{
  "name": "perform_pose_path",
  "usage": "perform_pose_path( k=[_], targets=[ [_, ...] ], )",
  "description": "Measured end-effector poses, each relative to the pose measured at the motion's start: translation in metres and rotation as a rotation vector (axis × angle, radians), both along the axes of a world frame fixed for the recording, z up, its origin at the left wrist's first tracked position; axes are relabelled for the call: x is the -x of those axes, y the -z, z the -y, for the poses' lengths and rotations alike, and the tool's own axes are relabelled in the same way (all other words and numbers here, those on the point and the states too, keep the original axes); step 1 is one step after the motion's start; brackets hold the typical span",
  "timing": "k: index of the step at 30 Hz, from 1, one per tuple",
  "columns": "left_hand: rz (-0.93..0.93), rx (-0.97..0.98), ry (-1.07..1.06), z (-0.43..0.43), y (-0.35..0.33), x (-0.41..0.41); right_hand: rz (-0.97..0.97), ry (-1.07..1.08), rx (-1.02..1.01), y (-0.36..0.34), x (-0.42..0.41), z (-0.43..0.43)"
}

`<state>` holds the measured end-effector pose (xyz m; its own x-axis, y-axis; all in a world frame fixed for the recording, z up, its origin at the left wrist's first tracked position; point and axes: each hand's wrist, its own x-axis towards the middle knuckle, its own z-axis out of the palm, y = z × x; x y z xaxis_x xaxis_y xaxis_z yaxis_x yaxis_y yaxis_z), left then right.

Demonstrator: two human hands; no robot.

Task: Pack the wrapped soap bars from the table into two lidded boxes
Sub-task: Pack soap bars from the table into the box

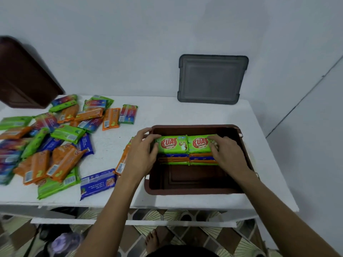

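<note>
We see the left hand and the right hand reaching into the open brown plastic box, which stands on the white surface.

Between the two sets of fingers lie two green wrapped soap bars, label up and touching end to end: the left green bar and the right green bar.

The left fingers are curled over the outer end of the left green bar, with the thumb lying by the box's far corner. The right fingers are curled over the outer end of the right green bar and cover part of its label.

Just nearer to us than the fingertips, the edges of the blue and orange wrapped bars show against the green pair. We cannot tell whether they lie under it or beside it, nor count them.

Orange wrapped bars lie outside the box, half hidden behind the left hand.

Well apart to the left of the left fingers is the loose pile of wrapped bars, blurred and cut off at the frame edge.

Beyond the right fingers a grey plastic lid leans on the wall. A dark brown lid far to the left is partly out of frame.
</note>
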<state>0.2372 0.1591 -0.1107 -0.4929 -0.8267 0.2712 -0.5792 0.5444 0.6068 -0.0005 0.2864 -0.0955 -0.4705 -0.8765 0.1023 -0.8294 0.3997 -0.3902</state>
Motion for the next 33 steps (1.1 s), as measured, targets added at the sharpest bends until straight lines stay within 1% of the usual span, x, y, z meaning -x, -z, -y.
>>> perform_pose_path(
  k=[3, 5, 7, 10, 12, 14, 17, 19, 21, 24, 26, 29, 31, 33],
  targets=[
    [-0.042, -0.028, 0.021, 0.001, 0.0, -0.005, -0.162, 0.066, -0.113, 0.0, -0.014, 0.003],
    [-0.088, -0.034, 0.071, 0.001, 0.002, -0.015, -0.218, 0.072, -0.111, -0.006, -0.028, 0.007],
    [-0.085, -0.027, 0.077, 0.0, 0.005, -0.033, -0.159, 0.017, -0.004, -0.013, -0.048, 0.015],
    [-0.032, 0.007, 0.004, 0.007, 0.013, -0.077, -0.039, -0.118, 0.159, -0.022, -0.091, 0.031],
    [0.05, 0.026, -0.055, 0.017, 0.02, -0.113, -0.003, -0.181, 0.236, -0.026, -0.126, 0.041],
    [0.151, 0.024, -0.122, 0.028, 0.028, -0.149, 0.0, -0.239, 0.258, -0.028, -0.163, 0.05],
    [0.255, 0.052, -0.184, 0.041, 0.038, -0.196, -0.026, -0.308, 0.217, -0.025, -0.216, 0.061],
    [0.285, 0.068, -0.166, 0.049, 0.042, -0.22, -0.022, -0.317, 0.146, -0.018, -0.243, 0.07],
    [0.342, 0.027, -0.053, 0.055, 0.046, -0.236, -0.028, -0.288, 0.028, -0.006, -0.261, 0.08],
    [0.469, -0.032, 0.148, 0.052, 0.053, -0.242, -0.075, -0.277, -0.221, 0.023, -0.269, 0.095],
    [0.498, -0.009, 0.198, 0.048, 0.061, -0.241, -0.076, -0.304, -0.336, 0.042, -0.268, 0.102],
    [0.468, -0.004, 0.248, 0.046, 0.068, -0.235, -0.064, -0.311, -0.368, 0.057, -0.267, 0.103],
    [0.444, -0.024, 0.275, 0.046, 0.067, -0.23, -0.035, -0.292, -0.323, 0.059, -0.269, 0.102],
    [0.429, -0.026, 0.284, 0.045, 0.065, -0.226, 0.041, -0.248, -0.252, 0.058, -0.27, 0.1]
  ],
)
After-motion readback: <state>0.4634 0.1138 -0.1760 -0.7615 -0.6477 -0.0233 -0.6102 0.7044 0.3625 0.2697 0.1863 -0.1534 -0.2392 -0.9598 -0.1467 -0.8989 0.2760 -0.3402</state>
